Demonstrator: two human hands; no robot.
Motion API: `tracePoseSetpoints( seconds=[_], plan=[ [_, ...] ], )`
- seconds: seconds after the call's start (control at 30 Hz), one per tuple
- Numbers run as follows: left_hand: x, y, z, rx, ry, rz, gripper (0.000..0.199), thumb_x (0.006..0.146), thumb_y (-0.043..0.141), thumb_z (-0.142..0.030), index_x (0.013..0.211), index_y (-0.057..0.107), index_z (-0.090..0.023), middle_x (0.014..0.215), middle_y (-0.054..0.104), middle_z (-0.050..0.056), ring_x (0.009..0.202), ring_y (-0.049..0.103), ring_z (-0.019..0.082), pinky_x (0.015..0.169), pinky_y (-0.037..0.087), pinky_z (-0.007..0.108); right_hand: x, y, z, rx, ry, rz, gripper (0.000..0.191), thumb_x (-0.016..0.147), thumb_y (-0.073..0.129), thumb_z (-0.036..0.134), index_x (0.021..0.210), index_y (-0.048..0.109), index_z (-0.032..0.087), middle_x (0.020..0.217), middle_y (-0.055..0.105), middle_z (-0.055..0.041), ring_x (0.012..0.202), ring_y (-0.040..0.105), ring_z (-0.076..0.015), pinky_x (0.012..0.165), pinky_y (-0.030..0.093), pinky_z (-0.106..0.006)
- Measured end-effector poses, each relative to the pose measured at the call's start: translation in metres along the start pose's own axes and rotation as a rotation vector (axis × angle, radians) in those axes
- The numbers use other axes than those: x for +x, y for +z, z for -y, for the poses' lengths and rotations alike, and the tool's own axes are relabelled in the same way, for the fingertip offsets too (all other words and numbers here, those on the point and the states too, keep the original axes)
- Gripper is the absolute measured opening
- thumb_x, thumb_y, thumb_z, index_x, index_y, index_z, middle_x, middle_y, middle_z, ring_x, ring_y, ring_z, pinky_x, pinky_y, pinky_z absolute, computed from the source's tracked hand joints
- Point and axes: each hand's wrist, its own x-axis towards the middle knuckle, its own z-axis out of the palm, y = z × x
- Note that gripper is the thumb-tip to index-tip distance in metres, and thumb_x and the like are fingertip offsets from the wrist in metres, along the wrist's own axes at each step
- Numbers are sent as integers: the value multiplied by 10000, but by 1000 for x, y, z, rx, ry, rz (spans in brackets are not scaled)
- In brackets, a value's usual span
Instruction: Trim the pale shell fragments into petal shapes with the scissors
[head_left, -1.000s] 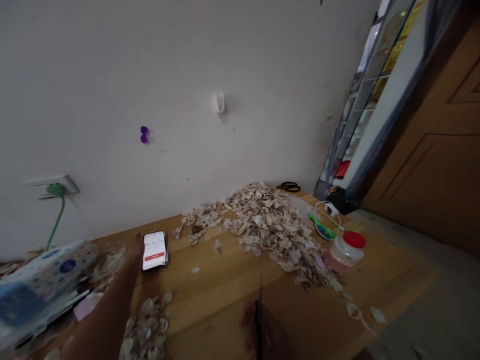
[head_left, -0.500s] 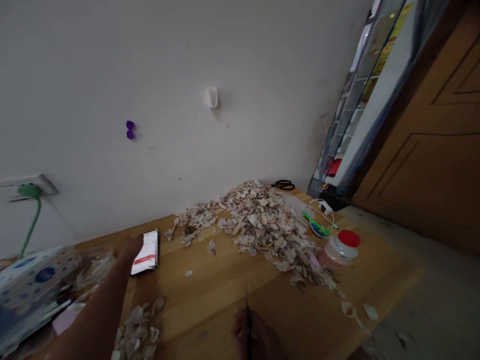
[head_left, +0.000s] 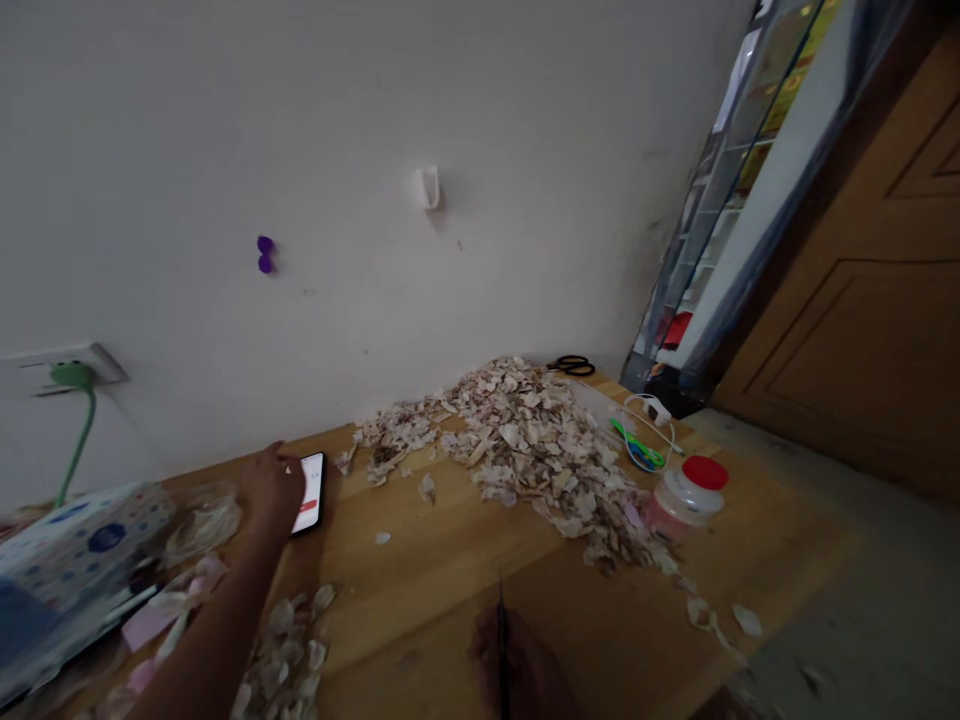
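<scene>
My left hand (head_left: 274, 487) is at the left edge of a lit phone (head_left: 311, 492) lying on the wooden table; its fingers are bent and partly apart, with nothing seen in them. At the bottom centre my right hand (head_left: 517, 660) is closed around a thin dark pointed tool (head_left: 503, 640), whose tip points away from me. Beyond the hands a large heap of pale dry flakes (head_left: 525, 430) rests against the wall. A smaller pile of whitish flakes (head_left: 285, 650) lies beside my left forearm.
A red-lidded jar (head_left: 690, 490), a white cable (head_left: 649, 400), a green item (head_left: 637, 443) and black-handled scissors (head_left: 574, 365) are at the right. A dotted tissue pack (head_left: 97, 540) and a clear bag (head_left: 202, 520) lie left. A green plug (head_left: 73, 375) sits in the wall socket.
My left hand has lifted and shifted slightly, its fingers now bent at the phone's edge. The view has moved a little. My right hand still holds the dark tool.
</scene>
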Motion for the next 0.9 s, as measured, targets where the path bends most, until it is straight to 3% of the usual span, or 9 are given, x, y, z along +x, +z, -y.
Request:
tracePoseSetpoints(
  seconds=[0.07, 0.13, 0.23, 0.4, 0.53, 0.6, 0.7, 0.8, 0.9],
  plan=[
    [-29, 14, -19, -25, 201, 84, 345, 844, 386, -265, 1132, 546, -165, 1126, 608, 114, 1064, 540, 252, 934, 377, 345, -3, -1, 8, 0, 11, 41, 483, 677, 586, 675, 842, 616, 221, 693, 603, -26, 539, 540, -135, 477, 415, -232],
    [-63, 34, -39, -13, 357, 293, 296, 860, 397, -339, 1012, 603, -190, 1077, 623, 110, 1034, 552, 253, 917, 379, 334, -6, -1, 12, -10, 17, 62, 479, 696, 581, 656, 878, 614, 214, 720, 609, -28, 529, 531, -126, 483, 417, -232],
    [-107, 65, -62, 74, 303, 496, 346, 834, 443, -454, 922, 614, -167, 998, 628, 145, 1019, 549, 300, 860, 385, 360, -9, -1, 12, -68, -23, 52, 427, 699, 619, 588, 907, 616, 216, 755, 621, -31, 545, 535, -124, 502, 423, -233],
    [-126, 91, -83, 160, 215, 404, 340, 782, 528, -421, 960, 586, -137, 1024, 595, 175, 998, 540, 308, 816, 383, 382, -8, -3, 6, -151, -96, 33, 318, 713, 640, 477, 901, 620, 221, 768, 634, -33, 608, 566, -141, 586, 458, -256],
    [-126, 90, -88, -98, 199, 399, 161, 763, 571, -313, 787, 600, -157, 838, 628, 102, 836, 578, 229, 737, 403, 323, -8, -1, 2, -144, -116, 29, 330, 717, 640, 469, 928, 607, 218, 761, 633, -42, 689, 593, -173, 643, 479, -284],
    [-135, 87, -86, -356, 102, 431, 175, 745, 611, -333, 727, 592, -160, 697, 616, 49, 687, 574, 182, 640, 407, 280, -8, -1, 1, -122, -118, 36, 367, 714, 640, 505, 930, 604, 210, 780, 635, -52, 720, 603, -189, 660, 488, -300],
    [-159, 79, -76, -819, -198, 520, 254, 662, 719, -373, 720, 613, -150, 604, 616, 9, 545, 558, 134, 539, 408, 236, -8, -4, 2, -93, -113, 34, 429, 708, 640, 555, 955, 594, 207, 843, 640, -65, 782, 612, -209, 711, 496, -317],
    [-183, 69, -65, -1289, -570, 487, 275, 572, 806, -273, 747, 631, -154, 730, 700, 35, 632, 642, 142, 622, 495, 245, -1, -7, 11, -143, -134, -17, 515, 687, 672, 547, 1069, 550, 224, 977, 635, -74, 924, 594, -225, 800, 480, -310],
    [-194, 60, -60, -1555, -710, 487, 245, 608, 794, -186, 801, 649, -148, 917, 724, 95, 837, 685, 198, 773, 535, 306, 14, -6, 28, -377, -186, -4, 405, 721, 662, 469, 1026, 555, 226, 957, 646, -60, 892, 600, -207, 777, 470, -278]
  ],
)
